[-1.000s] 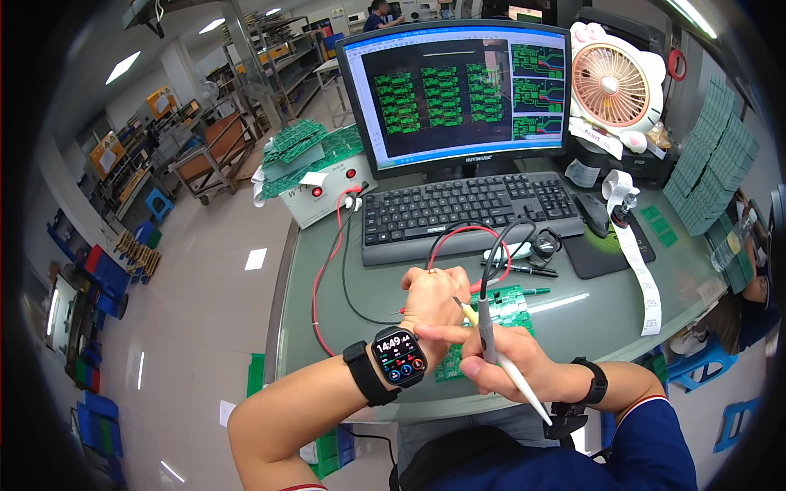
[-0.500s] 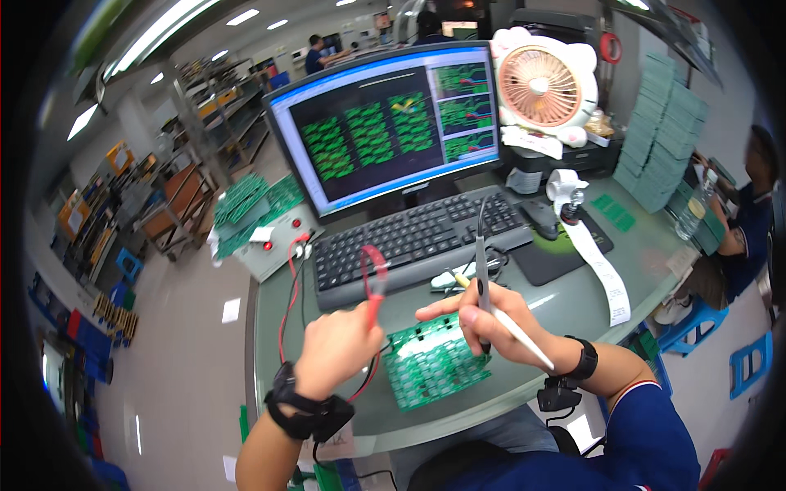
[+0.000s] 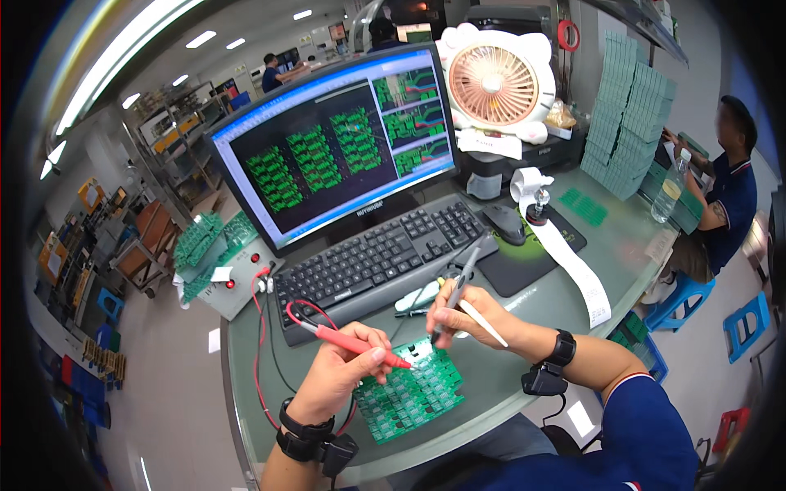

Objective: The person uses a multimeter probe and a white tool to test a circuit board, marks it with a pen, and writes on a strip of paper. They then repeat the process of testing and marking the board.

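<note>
A green circuit board panel point(image 3: 409, 401) lies on the desk in front of me. My left hand point(image 3: 332, 376) is closed round a red test probe point(image 3: 352, 342) with a red wire. The probe's tip is at the panel's upper part; whether it touches, I cannot tell. In the fingers of my right hand point(image 3: 483, 315) is a slim grey pen-shaped tool point(image 3: 465, 278), its dark lower end at the panel's upper right edge. A thin white stick point(image 3: 485, 325) also sticks out of my right hand.
Behind the panel are a black keyboard point(image 3: 377, 258), a monitor point(image 3: 336, 139) with a board layout, and a mouse point(image 3: 503, 224). A white fan point(image 3: 495, 82) and stacked green boards point(image 3: 626, 114) stand farther back. A grey box point(image 3: 237, 282) is at left. Another person point(image 3: 729, 196) sits at right.
My left hand has turned and come down, bringing the red probe's tip over the panel. The grey tool leans more to the right now. The whole view has shifted.
</note>
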Action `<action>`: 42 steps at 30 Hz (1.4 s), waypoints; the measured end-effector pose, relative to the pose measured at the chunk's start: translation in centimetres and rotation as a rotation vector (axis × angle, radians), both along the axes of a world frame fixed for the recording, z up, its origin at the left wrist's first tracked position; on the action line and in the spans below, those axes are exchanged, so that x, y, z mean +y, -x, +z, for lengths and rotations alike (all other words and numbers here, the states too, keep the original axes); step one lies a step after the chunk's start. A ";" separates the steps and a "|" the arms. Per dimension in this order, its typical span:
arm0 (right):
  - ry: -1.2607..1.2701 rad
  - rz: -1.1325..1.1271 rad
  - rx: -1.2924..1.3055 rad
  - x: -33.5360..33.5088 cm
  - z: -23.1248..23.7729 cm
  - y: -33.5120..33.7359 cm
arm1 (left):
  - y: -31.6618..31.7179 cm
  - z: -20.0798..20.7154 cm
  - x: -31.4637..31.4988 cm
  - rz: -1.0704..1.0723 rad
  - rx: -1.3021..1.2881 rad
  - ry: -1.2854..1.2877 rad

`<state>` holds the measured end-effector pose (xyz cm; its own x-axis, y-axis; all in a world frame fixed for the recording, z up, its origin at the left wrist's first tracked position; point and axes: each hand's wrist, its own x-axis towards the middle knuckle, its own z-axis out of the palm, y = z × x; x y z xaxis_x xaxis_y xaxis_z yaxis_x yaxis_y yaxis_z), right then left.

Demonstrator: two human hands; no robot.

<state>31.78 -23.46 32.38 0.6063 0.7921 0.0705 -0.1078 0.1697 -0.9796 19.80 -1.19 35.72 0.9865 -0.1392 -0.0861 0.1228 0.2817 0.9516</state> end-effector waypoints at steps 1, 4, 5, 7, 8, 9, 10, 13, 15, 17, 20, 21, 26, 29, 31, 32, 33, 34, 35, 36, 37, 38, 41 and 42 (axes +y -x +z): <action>-0.055 0.007 -0.003 0.1 -0.2 -0.1 | -0.2 -0.1 0.0 0.001 -0.031 -0.029; -0.105 0.023 0.013 -0.1 -0.3 -0.4 | -0.8 -0.4 0.3 0.000 -0.054 -0.059; -0.078 0.038 0.009 -0.3 -0.2 -0.4 | -0.8 -0.5 0.3 0.010 -0.050 -0.063; -0.050 0.056 0.018 -0.3 -0.3 -0.1 | -0.8 -0.7 0.4 0.023 -0.034 -0.064; -0.088 0.060 0.004 -0.3 -0.6 0.2 | -0.8 -0.8 0.4 0.027 -0.043 -0.064; -0.127 0.066 -0.015 -0.2 -0.8 0.3 | -0.9 -1.0 0.4 0.034 -0.056 -0.065; -0.122 0.066 -0.004 -0.3 -1.1 0.3 | -1.0 -1.1 0.4 0.035 -0.045 -0.060; -0.117 0.025 -0.274 -0.2 -1.6 0.5 | -1.1 -1.6 0.4 0.019 -0.049 -0.067; -0.066 0.040 -0.238 -0.6 -1.5 0.4 | -1.0 -1.5 0.2 0.014 -0.069 -0.089; -0.005 0.031 -0.205 -0.8 -1.0 0.6 | -0.9 -1.4 0.1 -0.005 -0.062 -0.073; 0.030 -0.024 -0.261 -0.8 -1.5 0.5 | -0.8 -1.3 -0.2 -0.016 -0.041 -0.079; 0.032 -0.021 -0.256 -0.8 -1.6 0.6 | -0.8 -1.4 -0.3 -0.016 -0.028 -0.097; 0.025 -0.049 -0.501 -1.0 -1.6 0.4 | -0.8 -1.7 -0.3 -0.060 -0.030 -0.169; 0.075 -0.009 -0.409 -1.0 -1.4 0.7 | -0.9 -1.7 -0.2 -0.071 -0.029 -0.189; 0.034 -0.052 -0.438 -0.6 -1.9 1.0 | -0.9 -1.8 -0.3 -0.077 -0.037 -0.199; -0.009 -0.094 -0.468 -0.5 -2.1 1.0 | -0.9 -1.8 -0.3 -0.076 -0.037 -0.207; -0.009 -0.093 -0.466 -0.6 -1.9 1.0 | -0.9 -1.8 -0.3 -0.073 -0.036 -0.216; 0.039 -0.048 -0.453 -0.8 -1.6 1.0 | -0.9 -1.8 -0.3 -0.071 -0.035 -0.215; 0.088 -0.003 -0.440 -0.9 -1.4 0.9 | -0.8 -1.8 -0.3 -0.068 -0.034 -0.214; 0.088 -0.003 -0.439 -0.9 -1.4 0.9 | -0.8 -1.8 -0.4 -0.065 -0.033 -0.213; 0.087 -0.004 -0.451 -0.9 -1.4 0.9 | -0.8 -1.8 -0.4 -0.065 -0.032 -0.213; 0.086 -0.005 -0.462 -0.9 -1.4 0.9 | -0.9 -1.8 -0.4 -0.063 -0.037 -0.220; 0.077 -0.023 -0.469 -0.9 -1.5 0.9 | -0.9 -1.8 -0.5 -0.059 -0.045 -0.223; 0.076 -0.023 -0.469 -0.7 -1.6 0.9 | -0.9 -1.8 -0.6 -0.056 -0.047 -0.218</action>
